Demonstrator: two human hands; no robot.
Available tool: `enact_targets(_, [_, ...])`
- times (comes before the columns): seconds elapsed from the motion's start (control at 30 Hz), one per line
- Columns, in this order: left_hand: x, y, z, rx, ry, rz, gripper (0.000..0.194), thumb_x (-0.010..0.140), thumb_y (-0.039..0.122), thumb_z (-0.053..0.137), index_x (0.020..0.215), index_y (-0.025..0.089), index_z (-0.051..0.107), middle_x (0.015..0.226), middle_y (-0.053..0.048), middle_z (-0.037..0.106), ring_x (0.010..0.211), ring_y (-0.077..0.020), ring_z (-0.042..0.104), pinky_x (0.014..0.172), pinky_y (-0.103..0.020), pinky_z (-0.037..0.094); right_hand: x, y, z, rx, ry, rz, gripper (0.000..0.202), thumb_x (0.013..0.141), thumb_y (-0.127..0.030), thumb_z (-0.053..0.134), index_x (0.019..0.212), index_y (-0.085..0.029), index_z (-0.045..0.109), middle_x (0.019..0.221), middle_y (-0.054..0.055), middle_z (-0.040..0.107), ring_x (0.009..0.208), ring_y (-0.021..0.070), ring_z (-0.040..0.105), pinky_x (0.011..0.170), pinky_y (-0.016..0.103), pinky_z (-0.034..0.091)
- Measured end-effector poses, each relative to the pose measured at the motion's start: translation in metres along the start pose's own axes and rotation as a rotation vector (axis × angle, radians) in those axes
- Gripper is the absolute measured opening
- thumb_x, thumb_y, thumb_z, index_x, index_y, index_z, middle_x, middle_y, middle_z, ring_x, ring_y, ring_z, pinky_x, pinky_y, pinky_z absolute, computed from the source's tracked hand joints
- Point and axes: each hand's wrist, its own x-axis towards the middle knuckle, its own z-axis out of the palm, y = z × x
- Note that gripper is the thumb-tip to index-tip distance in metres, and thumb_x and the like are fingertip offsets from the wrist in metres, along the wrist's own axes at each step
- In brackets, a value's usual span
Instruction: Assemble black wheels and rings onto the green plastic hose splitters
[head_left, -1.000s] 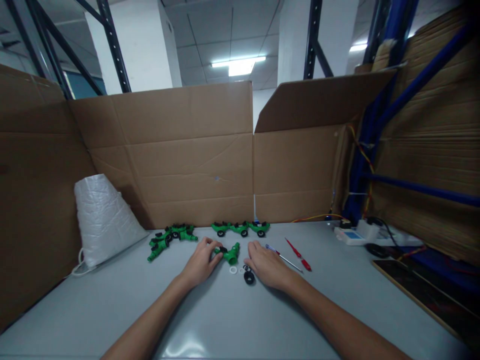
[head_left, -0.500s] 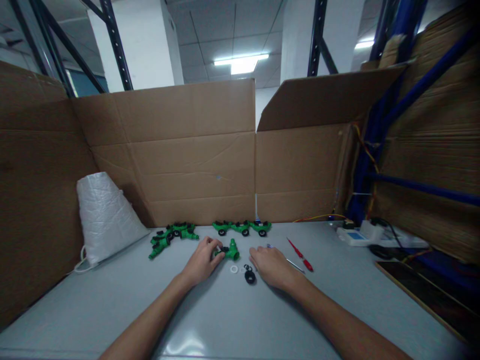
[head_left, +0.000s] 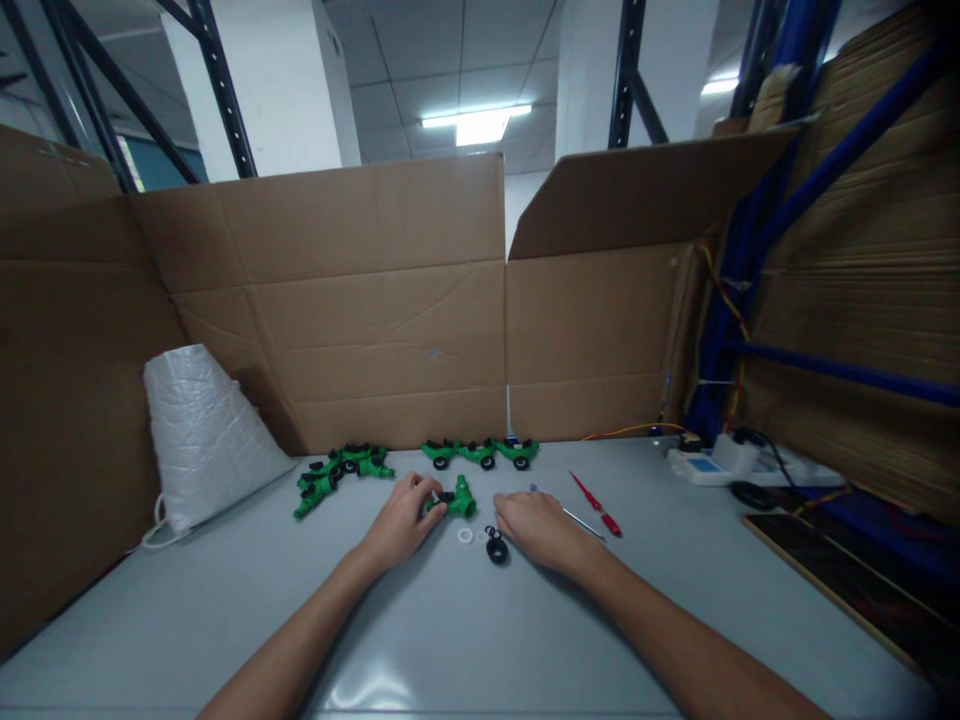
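A smooth pale grey tabletop [head_left: 405, 640] spreads below a tall, creased brown cardboard panel [head_left: 360, 330] at the far side, with blue metal shelving bars [head_left: 739, 250] on the right. Near the middle of the table, a green plastic pipe-like fitting with black parts [head_left: 461, 499] lies between the two hands. The left hand [head_left: 403, 520] is partly closed, its thumb and fingers pinching the fitting's left end. The right hand [head_left: 534, 528] rests palm down to the right, its fingers curled under; whether they hold anything cannot be told, as the fingertips are hidden. Just beside it, on the near left, lies a thick black ring-shaped part [head_left: 496, 549], with small thin black rings [head_left: 491, 531] behind it and a flat white ring [head_left: 465, 536] to its left. A slim silver rod with a blue end [head_left: 581, 522] passes partly behind the right hand, and farther right lies a red-handled screwdriver [head_left: 596, 504]. At the far side stand a row of three green-and-black fittings [head_left: 480, 454] and, to the left, a cluster of similar green fittings [head_left: 341, 474], near a slumped white woven bag [head_left: 210, 440].
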Motion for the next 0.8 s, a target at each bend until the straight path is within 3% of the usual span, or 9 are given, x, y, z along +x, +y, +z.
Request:
enact_targets(0.43, [-0.0002, 0.0027, 0.0002, -0.001, -0.004, 0.019, 0.022, 0.101, 0.04, 0.059, 0.113, 0.023, 0.066, 0.114, -0.009, 0.06, 0.111, -0.028, 0.061, 0.102, -0.041, 0.048, 0.0004, 0.001, -0.0021, -0.013, 0.009, 0.016, 0.026, 0.106, -0.022, 0.046, 0.11, -0.015, 0.071, 0.105, 0.016, 0.079, 0.097, 0.0301, 0.077, 0.08, 0.032, 0.051])
enact_targets(0.8, [-0.0002, 0.002, 0.0018, 0.017, -0.002, 0.022, 0.021, 0.101, 0.041, 0.059, 0.113, 0.024, 0.065, 0.114, -0.008, 0.06, 0.111, -0.0273, 0.061, 0.101, -0.04, 0.048, 0.002, -0.0004, -0.0024, 0.029, 0.088, -0.008, 0.02, 0.107, -0.026, 0.05, 0.11, -0.017, 0.067, 0.107, 0.013, 0.078, 0.099, 0.0277, 0.075, 0.078, 0.03, 0.047])
